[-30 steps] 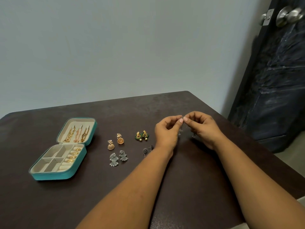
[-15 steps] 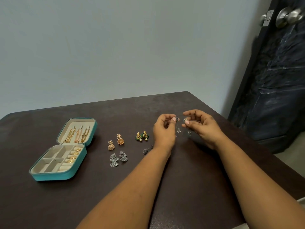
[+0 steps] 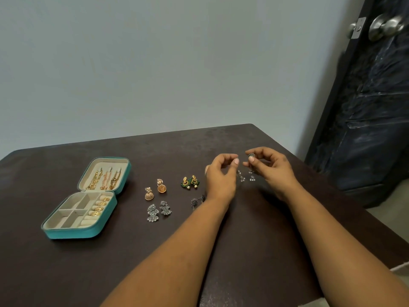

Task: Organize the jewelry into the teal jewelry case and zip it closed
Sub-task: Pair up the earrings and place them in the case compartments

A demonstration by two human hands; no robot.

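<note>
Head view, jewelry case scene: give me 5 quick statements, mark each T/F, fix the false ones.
1. The teal jewelry case is zipped shut. False: it lies open, lid back.
2. Gold chains hang in the lid. True.
3. The green-and-gold earrings are inside the case. False: they lie on the table.
4. The right hand pinches a silver earring. True.
5. The silver fan earrings lie left of the case. False: they lie to its right.

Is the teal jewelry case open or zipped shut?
Open: the teal jewelry case lies flat, its lid folded back, compartments exposed.
</note>
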